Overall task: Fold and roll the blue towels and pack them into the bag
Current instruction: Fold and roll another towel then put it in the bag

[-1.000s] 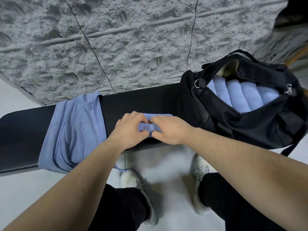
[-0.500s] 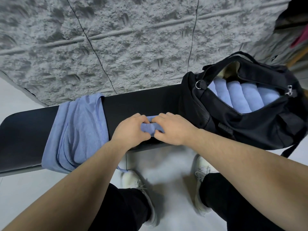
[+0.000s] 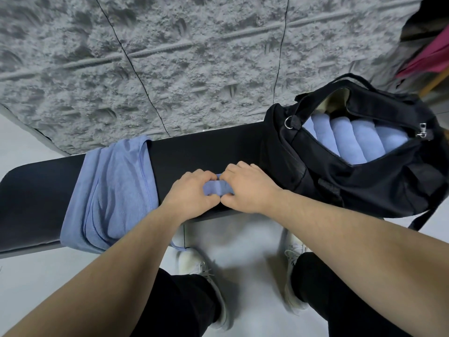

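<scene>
- Both hands are down on the black surface point(image 3: 206, 152), side by side, thumbs meeting at the near edge.
- The left hand point(image 3: 192, 194) has its fingers curled over the left end of a small blue towel roll point(image 3: 217, 187), thumb tucked under the near side; it grips the roll tight.
- The right hand point(image 3: 250, 188) mirrors it, fingers bent down over the right end, knuckles raised, thumb pressed in against the left thumb.
- Only a short strip of the roll shows between the two hands; the rest is covered by the fingers, and I cannot tell how thick it is.
- The roll lies on the surface, near its front edge, between the loose towels and the bag.
- To the left, a pile of blue towels point(image 3: 111, 193) drapes across the surface, unfolded and rumpled, its near end hanging over the front edge, with a thin loop dangling below.
- To the right, the black bag point(image 3: 364, 190) sits on the surface with its zip open, mouth facing up.
- Inside it, a row of rolled towels point(image 3: 349, 142) lies packed side by side, touching one another.
- Beyond the surface there is a rough grey wall point(image 3: 170, 57).
- Below, on the pale floor point(image 3: 243, 244), white shoes point(image 3: 201, 268) and dark trouser legs show.
</scene>
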Demonstrator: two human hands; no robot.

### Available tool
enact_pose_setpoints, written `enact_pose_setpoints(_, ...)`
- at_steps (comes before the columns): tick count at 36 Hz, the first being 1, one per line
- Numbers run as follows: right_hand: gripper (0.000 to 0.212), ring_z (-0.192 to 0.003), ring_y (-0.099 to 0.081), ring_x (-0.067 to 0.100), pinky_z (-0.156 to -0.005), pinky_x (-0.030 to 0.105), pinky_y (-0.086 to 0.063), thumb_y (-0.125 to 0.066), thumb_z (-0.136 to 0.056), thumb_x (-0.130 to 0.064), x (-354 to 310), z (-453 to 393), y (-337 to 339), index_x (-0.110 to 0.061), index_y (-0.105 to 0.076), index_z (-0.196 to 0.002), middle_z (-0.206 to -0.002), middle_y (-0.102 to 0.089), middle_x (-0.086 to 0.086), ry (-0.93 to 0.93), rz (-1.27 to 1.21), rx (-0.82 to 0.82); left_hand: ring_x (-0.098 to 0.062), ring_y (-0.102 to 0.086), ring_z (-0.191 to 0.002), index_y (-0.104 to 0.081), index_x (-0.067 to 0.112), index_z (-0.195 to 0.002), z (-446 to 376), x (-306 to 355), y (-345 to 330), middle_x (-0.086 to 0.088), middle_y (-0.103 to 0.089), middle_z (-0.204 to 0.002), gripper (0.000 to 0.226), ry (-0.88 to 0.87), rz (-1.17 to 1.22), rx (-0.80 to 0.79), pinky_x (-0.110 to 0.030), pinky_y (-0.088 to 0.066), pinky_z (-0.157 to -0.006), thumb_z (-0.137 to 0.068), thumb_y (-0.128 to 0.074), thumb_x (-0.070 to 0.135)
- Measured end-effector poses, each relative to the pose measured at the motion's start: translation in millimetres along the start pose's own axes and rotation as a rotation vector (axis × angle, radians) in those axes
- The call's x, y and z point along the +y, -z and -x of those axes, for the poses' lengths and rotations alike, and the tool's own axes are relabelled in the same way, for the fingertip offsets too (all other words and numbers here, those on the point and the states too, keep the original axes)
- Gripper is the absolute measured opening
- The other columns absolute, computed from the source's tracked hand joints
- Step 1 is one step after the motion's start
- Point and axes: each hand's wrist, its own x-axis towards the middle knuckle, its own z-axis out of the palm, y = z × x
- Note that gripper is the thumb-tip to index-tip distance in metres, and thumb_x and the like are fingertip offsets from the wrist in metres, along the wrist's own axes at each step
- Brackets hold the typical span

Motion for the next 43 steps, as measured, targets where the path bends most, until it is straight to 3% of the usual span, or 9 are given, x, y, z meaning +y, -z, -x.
enact_pose_setpoints(4,0.037,-0.092,-0.04,0.016,-0.082,0.032,-0.035,-0.049,-0.091,-0.044,2.0,-4.2,1.6,-0.018,-0.059,-0.115,-0.109,-0.055,-0.002,-0.041,-0.019,-0.02,-0.014,-0.045,-0.101,-0.058,0.033,-0.119,-1.7,0.1,1.8,0.013,-0.052,-0.117,0.035,-0.058,-0.078,0.091,-0.036,-0.04,-0.091,-0.085,-0.062,0.034)
enact_pose_setpoints(8,0.031,-0.088,-0.038,0.015,-0.079,0.032,-0.036,-0.046,-0.092,-0.042,3.7,-8.7,3.6,-0.017,-0.058,-0.107,-0.104,-0.056,0.0,-0.071,-0.051,-0.066,-0.017,-0.044,-0.105,-0.058,0.028,-0.119,-3.8,0.7,4.1,0.009,-0.052,-0.119,0.03,-0.046,-0.021,0.071,-0.039,-0.04,-0.096,-0.089,-0.057,0.027)
enact_pose_setpoints(11,0.02,-0.089,-0.044,0.017,-0.079,0.033,-0.039,-0.044,-0.092,-0.041,2.9,-11.1,4.4,-0.021,-0.046,-0.093,-0.094,-0.05,-0.002,-0.09,-0.058,-0.099,-0.016,-0.04,-0.102,-0.058,0.026,-0.118,-6.0,2.6,2.1,0.007,-0.052,-0.117,0.027,-0.033,-0.03,0.069,-0.04,-0.04,-0.095,-0.092,-0.051,0.027)
enact_pose_setpoints(15,0.023,-0.089,-0.044,0.017,-0.08,0.033,-0.04,-0.043,-0.091,-0.043,3.7,-11.6,3.3,-0.021,-0.049,-0.095,-0.093,-0.05,-0.003,-0.098,-0.066,-0.101,-0.013,-0.036,-0.101,-0.058,0.027,-0.118,-9.6,2.3,-1.0,0.008,-0.051,-0.119,0.027,-0.014,-0.062,0.081,-0.037,-0.039,-0.092,-0.093,-0.048,0.028)
enact_pose_setpoints(20,0.033,-0.087,-0.041,0.015,-0.078,0.033,-0.036,-0.048,-0.088,-0.042,5.2,-6.4,-2.2,-0.02,-0.052,-0.112,-0.103,-0.057,-0.005,-0.067,-0.064,0.024,-0.013,-0.033,-0.108,-0.058,0.027,-0.122,-16.4,4.7,-2.6,0.006,-0.044,-0.126,0.032,0.04,-0.09,0.084,-0.034,-0.035,-0.093,-0.093,-0.047,0.028)
enact_pose_setpoints(27,0.036,-0.095,-0.05,0.022,-0.076,0.034,-0.036,-0.052,-0.078,-0.039,7.7,-1.3,-3.8,-0.018,-0.059,-0.107,-0.104,-0.057,-0.002,-0.006,0.033,0.196,-0.015,-0.032,-0.11,-0.052,0.026,-0.13,-17.3,6.0,-2.6,0.004,-0.043,-0.125,0.037,0.078,-0.006,0.088,-0.032,-0.035,-0.092,-0.093,-0.048,0.023)
enact_pose_setpoints(36,0.045,-0.105,-0.044,0.018,-0.083,0.033,-0.036,-0.06,-0.081,-0.035,12.5,-0.2,-3.9,-0.023,-0.05,-0.122,-0.116,-0.053,-0.008,-0.024,0.061,0.044,-0.015,-0.039,-0.108,-0.055,0.023,-0.111,-16.2,6.5,-1.0,0.012,-0.041,-0.11,0.025,0.081,0.169,0.222,-0.032,-0.043,-0.079,-0.09,-0.053,0.012)
enact_pose_setpoints(40,0.038,-0.106,-0.046,0.017,-0.085,0.034,-0.037,-0.056,-0.082,-0.039,13.6,-5.4,-2.6,-0.027,-0.054,-0.118,-0.113,-0.057,-0.01,-0.081,-0.013,0.028,-0.015,-0.044,-0.109,-0.057,0.029,-0.095,-16.7,6.2,-0.1,0.015,-0.046,-0.106,0.018,0.068,0.197,0.267,-0.034,-0.046,-0.08,-0.091,-0.053,0.012)
enact_pose_setpoints(43,0.032,-0.103,-0.049,0.018,-0.082,0.035,-0.04,-0.054,-0.083,-0.045,12.7,-8.4,-3.1,-0.027,-0.054,-0.109,-0.105,-0.058,-0.01,-0.117,-0.022,0.015,-0.013,-0.046,-0.107,-0.058,0.032,-0.091,-16.8,4.3,1.8,0.016,-0.051,-0.102,0.017,0.056,0.232,0.261,-0.024,-0.04,-0.076,-0.091,-0.053,0.015)
